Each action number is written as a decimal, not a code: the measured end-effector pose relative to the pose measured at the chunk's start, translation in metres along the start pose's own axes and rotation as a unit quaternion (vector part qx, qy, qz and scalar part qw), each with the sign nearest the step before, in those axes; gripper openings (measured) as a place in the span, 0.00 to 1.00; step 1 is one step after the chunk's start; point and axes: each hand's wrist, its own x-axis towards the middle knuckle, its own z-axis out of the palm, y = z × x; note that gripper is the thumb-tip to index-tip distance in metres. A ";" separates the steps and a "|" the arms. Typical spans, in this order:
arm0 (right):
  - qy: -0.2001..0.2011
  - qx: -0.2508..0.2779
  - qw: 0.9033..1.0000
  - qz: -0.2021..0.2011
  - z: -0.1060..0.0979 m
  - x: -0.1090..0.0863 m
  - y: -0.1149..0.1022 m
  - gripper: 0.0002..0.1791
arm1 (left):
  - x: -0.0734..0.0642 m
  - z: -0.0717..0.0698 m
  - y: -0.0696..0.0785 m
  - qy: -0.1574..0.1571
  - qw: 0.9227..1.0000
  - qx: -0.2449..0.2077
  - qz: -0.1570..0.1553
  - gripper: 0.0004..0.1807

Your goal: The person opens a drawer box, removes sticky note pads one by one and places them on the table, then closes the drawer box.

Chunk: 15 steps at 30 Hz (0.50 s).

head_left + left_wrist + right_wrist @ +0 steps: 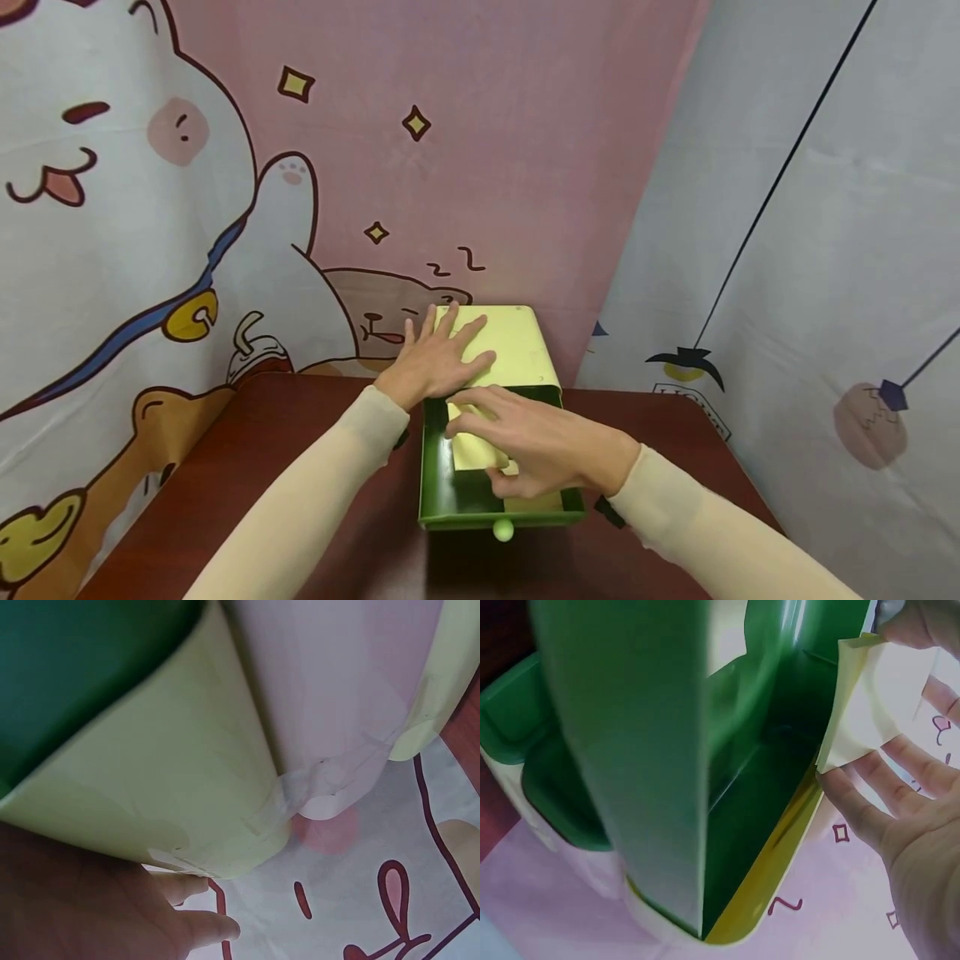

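Observation:
A small pale yellow cabinet (517,346) stands at the back of the table with its green drawer (441,493) pulled out toward me. My left hand (438,362) rests on the cabinet's top with fingers spread. Over the open drawer, my right hand (536,437) holds a pale yellow pad of paper (877,705). Its thumb is at one edge and its fingertips at another in the right wrist view. Beneath that hand, another pale yellow piece (532,503) lies in the drawer, partly hidden.
A light green knob (503,530) sticks out from the drawer front. The dark red table (345,500) extends to both sides. Behind the cabinet hangs a printed cloth (525,125) with cartoon animals. Pink cabinet sections (330,690) show in the left wrist view.

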 end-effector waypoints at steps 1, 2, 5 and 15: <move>0.003 0.000 1.000 0.002 -0.001 -0.002 0.000 0.38 | 0.000 0.000 0.000 0.001 1.000 0.000 0.000 0.45; 0.005 0.001 1.000 0.006 -0.002 -0.004 0.001 0.37 | 0.000 -0.001 0.000 0.002 1.000 0.001 0.000 0.45; 0.011 0.007 1.000 0.018 -0.005 -0.009 0.003 0.36 | 0.000 -0.002 -0.001 0.001 1.000 -0.001 0.000 0.46; 0.063 -0.008 0.997 0.053 -0.009 -0.037 0.010 0.39 | 0.000 0.000 0.000 0.002 1.000 -0.002 -0.001 0.45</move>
